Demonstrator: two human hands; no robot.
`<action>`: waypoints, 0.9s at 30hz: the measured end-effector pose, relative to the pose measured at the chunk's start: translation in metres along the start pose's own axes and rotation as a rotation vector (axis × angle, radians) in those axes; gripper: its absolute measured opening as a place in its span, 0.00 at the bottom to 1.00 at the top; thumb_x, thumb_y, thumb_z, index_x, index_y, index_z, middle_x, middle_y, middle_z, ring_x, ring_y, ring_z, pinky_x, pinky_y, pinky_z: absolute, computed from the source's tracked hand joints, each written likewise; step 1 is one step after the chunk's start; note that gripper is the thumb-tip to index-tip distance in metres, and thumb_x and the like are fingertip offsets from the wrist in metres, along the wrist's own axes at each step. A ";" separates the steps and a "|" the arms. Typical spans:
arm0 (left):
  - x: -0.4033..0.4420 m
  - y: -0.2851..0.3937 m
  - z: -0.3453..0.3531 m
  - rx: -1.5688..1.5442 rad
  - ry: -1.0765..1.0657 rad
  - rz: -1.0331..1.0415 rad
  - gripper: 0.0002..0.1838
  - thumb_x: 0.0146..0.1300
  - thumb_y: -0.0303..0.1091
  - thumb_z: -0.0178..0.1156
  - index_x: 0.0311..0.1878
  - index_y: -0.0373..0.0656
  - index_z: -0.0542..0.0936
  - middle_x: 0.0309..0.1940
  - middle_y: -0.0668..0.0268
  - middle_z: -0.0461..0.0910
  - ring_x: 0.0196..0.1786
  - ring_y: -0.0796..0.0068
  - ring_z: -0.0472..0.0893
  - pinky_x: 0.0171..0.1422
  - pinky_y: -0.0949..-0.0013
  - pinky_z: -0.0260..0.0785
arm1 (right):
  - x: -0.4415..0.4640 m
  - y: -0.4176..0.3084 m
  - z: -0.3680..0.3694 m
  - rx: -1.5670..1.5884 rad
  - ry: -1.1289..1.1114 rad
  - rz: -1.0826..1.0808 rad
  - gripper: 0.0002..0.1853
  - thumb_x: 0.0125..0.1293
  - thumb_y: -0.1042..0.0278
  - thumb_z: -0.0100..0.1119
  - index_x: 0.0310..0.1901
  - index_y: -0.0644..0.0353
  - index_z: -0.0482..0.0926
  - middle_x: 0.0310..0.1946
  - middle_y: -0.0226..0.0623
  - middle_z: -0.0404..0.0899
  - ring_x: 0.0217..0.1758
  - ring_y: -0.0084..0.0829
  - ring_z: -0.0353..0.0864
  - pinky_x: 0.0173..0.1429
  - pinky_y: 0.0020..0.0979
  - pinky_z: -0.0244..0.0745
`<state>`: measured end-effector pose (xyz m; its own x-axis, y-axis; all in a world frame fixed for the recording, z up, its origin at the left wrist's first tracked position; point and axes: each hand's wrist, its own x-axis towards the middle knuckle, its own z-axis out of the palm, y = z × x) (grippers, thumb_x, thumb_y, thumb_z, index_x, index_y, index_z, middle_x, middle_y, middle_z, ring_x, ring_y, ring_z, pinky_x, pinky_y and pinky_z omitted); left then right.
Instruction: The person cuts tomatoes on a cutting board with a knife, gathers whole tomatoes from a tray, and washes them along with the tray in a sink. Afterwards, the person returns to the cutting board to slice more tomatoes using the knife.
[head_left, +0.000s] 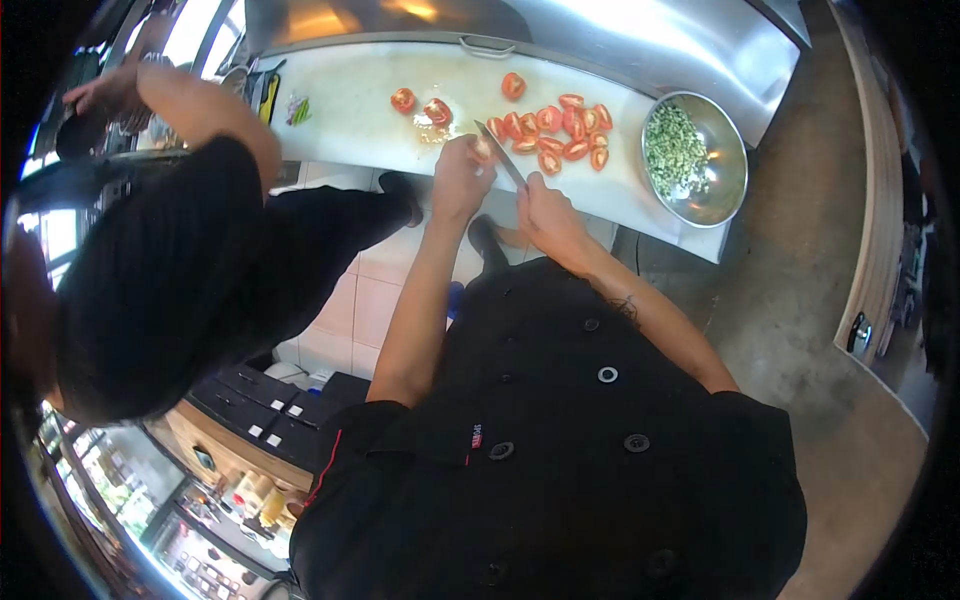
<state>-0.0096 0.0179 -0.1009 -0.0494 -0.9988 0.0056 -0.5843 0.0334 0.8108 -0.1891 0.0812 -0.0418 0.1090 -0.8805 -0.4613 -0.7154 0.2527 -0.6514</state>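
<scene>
My left hand (462,180) has its fingers closed around a tomato piece (481,151) over the front part of the white cutting board (340,85). In my right hand (553,215) is the handle of a knife (503,158); its blade points away from me and lies right beside the held tomato. A pile of cut tomato pieces (574,125) spreads to the right of the blade. Two tomato halves, one of them a cut half (437,112), lie left of it amid wet juice and seeds. Another tomato piece (513,86) sits farther back.
A steel bowl (733,188) of chopped green pieces (675,150) stands at the board's right end. Green and purple scraps (298,110) and a yellow-and-black tool (270,97) lie at the left. A co-worker in black (170,290) stands close on my left, one arm (205,105) extended.
</scene>
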 end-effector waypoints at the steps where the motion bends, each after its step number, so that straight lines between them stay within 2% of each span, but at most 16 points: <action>1: -0.001 -0.003 0.001 -0.018 0.036 0.042 0.27 0.63 0.32 0.77 0.63 0.34 0.81 0.53 0.47 0.83 0.46 0.56 0.89 0.51 0.57 0.85 | 0.000 0.000 0.001 -0.008 0.007 -0.004 0.16 0.85 0.60 0.47 0.55 0.68 0.70 0.41 0.70 0.86 0.46 0.73 0.87 0.53 0.70 0.79; 2: -0.002 -0.006 0.002 -0.034 0.069 0.086 0.28 0.63 0.33 0.79 0.63 0.34 0.81 0.54 0.49 0.84 0.45 0.57 0.91 0.50 0.59 0.86 | 0.000 -0.001 0.003 -0.016 -0.002 -0.011 0.16 0.85 0.60 0.47 0.55 0.68 0.70 0.41 0.70 0.86 0.46 0.73 0.87 0.53 0.70 0.79; 5: -0.004 -0.012 0.004 -0.078 0.062 0.070 0.28 0.63 0.32 0.78 0.64 0.34 0.81 0.55 0.49 0.84 0.48 0.58 0.91 0.54 0.60 0.87 | 0.000 0.005 0.009 -0.033 0.012 -0.036 0.16 0.85 0.60 0.47 0.54 0.69 0.70 0.38 0.70 0.86 0.44 0.74 0.87 0.51 0.70 0.80; 7: -0.006 -0.011 0.004 -0.099 0.065 0.071 0.28 0.62 0.31 0.78 0.64 0.34 0.81 0.55 0.49 0.83 0.49 0.58 0.91 0.55 0.60 0.87 | -0.001 0.008 0.013 -0.048 0.086 -0.117 0.13 0.86 0.63 0.48 0.48 0.67 0.67 0.29 0.66 0.82 0.36 0.71 0.84 0.42 0.65 0.74; 9: -0.006 -0.005 0.002 -0.159 0.031 -0.012 0.28 0.62 0.30 0.76 0.65 0.34 0.81 0.57 0.49 0.83 0.51 0.58 0.91 0.58 0.61 0.87 | -0.001 0.009 0.012 -0.071 0.086 -0.127 0.13 0.86 0.64 0.48 0.48 0.68 0.67 0.29 0.66 0.82 0.35 0.71 0.83 0.42 0.66 0.75; 11: -0.006 -0.008 0.003 -0.147 0.037 -0.006 0.27 0.63 0.29 0.75 0.65 0.34 0.81 0.57 0.49 0.83 0.51 0.58 0.91 0.58 0.61 0.87 | -0.003 0.001 0.006 -0.091 0.089 -0.134 0.13 0.86 0.64 0.48 0.48 0.68 0.66 0.29 0.66 0.82 0.35 0.71 0.83 0.42 0.66 0.75; 13: -0.006 -0.010 0.003 -0.136 0.039 0.003 0.27 0.63 0.29 0.74 0.65 0.34 0.82 0.57 0.49 0.84 0.51 0.58 0.91 0.58 0.61 0.87 | -0.002 -0.007 0.000 -0.128 -0.022 -0.054 0.12 0.80 0.68 0.51 0.52 0.72 0.69 0.37 0.72 0.86 0.46 0.73 0.89 0.51 0.65 0.84; 16: -0.005 -0.012 0.004 -0.164 0.028 -0.039 0.26 0.63 0.30 0.74 0.64 0.34 0.82 0.56 0.48 0.85 0.50 0.59 0.91 0.58 0.61 0.87 | 0.005 -0.007 0.004 -0.131 -0.021 -0.049 0.11 0.78 0.71 0.53 0.52 0.71 0.69 0.39 0.71 0.86 0.48 0.72 0.89 0.50 0.63 0.86; 18: -0.004 -0.015 0.005 -0.092 0.101 0.019 0.23 0.59 0.32 0.76 0.57 0.34 0.86 0.49 0.51 0.87 0.44 0.59 0.91 0.52 0.59 0.85 | 0.017 -0.009 0.010 -0.154 -0.017 -0.048 0.11 0.77 0.72 0.53 0.52 0.71 0.69 0.39 0.71 0.86 0.48 0.71 0.89 0.51 0.63 0.85; 20: -0.005 -0.015 0.007 -0.109 0.118 0.019 0.23 0.60 0.33 0.76 0.58 0.35 0.86 0.48 0.52 0.87 0.44 0.58 0.90 0.53 0.58 0.84 | 0.030 -0.007 0.019 -0.174 -0.014 -0.049 0.11 0.76 0.73 0.54 0.52 0.71 0.69 0.39 0.71 0.86 0.47 0.71 0.89 0.51 0.63 0.85; 22: -0.006 -0.010 0.009 -0.123 0.144 0.023 0.23 0.60 0.33 0.76 0.58 0.36 0.87 0.48 0.52 0.87 0.44 0.58 0.90 0.53 0.58 0.84 | 0.042 -0.005 0.029 -0.162 -0.001 -0.071 0.16 0.74 0.73 0.57 0.58 0.73 0.68 0.43 0.70 0.86 0.49 0.67 0.90 0.54 0.63 0.85; 24: -0.010 -0.005 0.004 -0.051 0.134 -0.027 0.19 0.62 0.35 0.75 0.55 0.38 0.87 0.46 0.54 0.87 0.45 0.55 0.89 0.55 0.55 0.82 | 0.040 0.017 0.038 -0.252 0.023 -0.084 0.18 0.73 0.70 0.60 0.58 0.75 0.75 0.48 0.66 0.87 0.53 0.60 0.90 0.58 0.57 0.85; 25: -0.014 -0.021 0.012 0.038 0.083 0.011 0.16 0.66 0.36 0.73 0.54 0.40 0.86 0.50 0.53 0.87 0.47 0.54 0.89 0.53 0.53 0.82 | 0.035 0.055 0.044 -0.580 0.061 -0.542 0.12 0.70 0.74 0.56 0.49 0.75 0.77 0.42 0.64 0.82 0.42 0.62 0.84 0.48 0.56 0.82; 27: -0.012 -0.025 0.014 0.058 0.142 0.031 0.13 0.64 0.34 0.73 0.50 0.42 0.86 0.49 0.55 0.87 0.50 0.54 0.88 0.56 0.54 0.81 | 0.022 0.063 0.041 -0.506 0.065 -0.547 0.13 0.74 0.72 0.53 0.49 0.75 0.79 0.45 0.66 0.80 0.45 0.64 0.83 0.50 0.59 0.80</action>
<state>-0.0058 0.0297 -0.1300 0.0445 -0.9923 0.1158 -0.6300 0.0621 0.7741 -0.2033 0.0939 -0.1175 0.5105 -0.8536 -0.1041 -0.8029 -0.4298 -0.4132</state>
